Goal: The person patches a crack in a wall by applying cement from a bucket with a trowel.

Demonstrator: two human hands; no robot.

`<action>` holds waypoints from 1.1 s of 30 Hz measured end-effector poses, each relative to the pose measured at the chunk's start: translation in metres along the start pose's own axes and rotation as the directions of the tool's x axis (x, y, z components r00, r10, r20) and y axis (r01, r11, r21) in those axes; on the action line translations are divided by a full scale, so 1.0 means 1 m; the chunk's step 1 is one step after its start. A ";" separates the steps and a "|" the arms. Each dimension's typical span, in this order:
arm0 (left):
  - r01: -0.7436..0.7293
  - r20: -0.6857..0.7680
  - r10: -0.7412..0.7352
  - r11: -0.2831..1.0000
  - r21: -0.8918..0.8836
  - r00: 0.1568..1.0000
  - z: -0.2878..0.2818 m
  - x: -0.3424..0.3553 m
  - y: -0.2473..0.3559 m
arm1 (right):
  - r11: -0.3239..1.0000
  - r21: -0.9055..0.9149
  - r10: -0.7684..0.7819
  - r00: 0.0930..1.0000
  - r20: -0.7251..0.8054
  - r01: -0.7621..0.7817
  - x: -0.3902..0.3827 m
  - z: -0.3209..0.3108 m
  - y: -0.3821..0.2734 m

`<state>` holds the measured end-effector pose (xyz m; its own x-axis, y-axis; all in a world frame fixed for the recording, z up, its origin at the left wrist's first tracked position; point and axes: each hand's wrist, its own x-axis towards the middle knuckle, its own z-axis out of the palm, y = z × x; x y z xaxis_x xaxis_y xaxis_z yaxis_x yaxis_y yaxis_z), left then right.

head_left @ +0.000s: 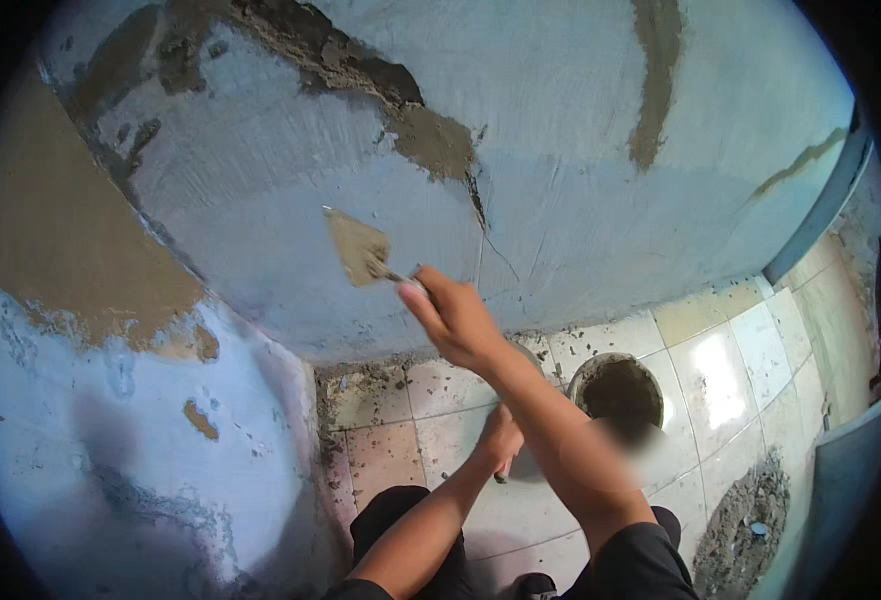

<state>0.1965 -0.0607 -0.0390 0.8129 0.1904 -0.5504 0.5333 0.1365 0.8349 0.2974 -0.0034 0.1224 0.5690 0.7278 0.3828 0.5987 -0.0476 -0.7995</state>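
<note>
My right hand (452, 318) grips a pointed trowel (358, 248) by its handle, raised in front of the cracked wall (550, 220); its blade is coated with mortar. The wall has a jagged crack and patches of mortar (428, 142). Lower down, my left hand (498, 438) is closed on a handle, whose tool is mostly hidden behind my right forearm. A bucket of grey mortar (615, 390) stands on the tiles to the right of my right forearm.
A side wall (110, 420) with a large mortar patch meets the cracked wall at left. The tiled floor (730, 380) carries scattered mortar bits and a rubble heap (750, 515) at lower right. A grey-blue frame (815, 230) edges the wall at right. My knees are at the bottom.
</note>
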 end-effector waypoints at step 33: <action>-0.087 0.279 0.217 0.905 -0.415 0.935 0.049 -0.015 0.053 | 0.903 0.031 0.402 0.815 -0.418 -0.429 -0.290 -0.176 0.127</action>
<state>0.2239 -0.1043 0.0138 0.9416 -0.0634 -0.3307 0.3153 0.5110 0.7997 0.3079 -0.3413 -0.0087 0.9398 0.2881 0.1840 0.2788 -0.3344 -0.9003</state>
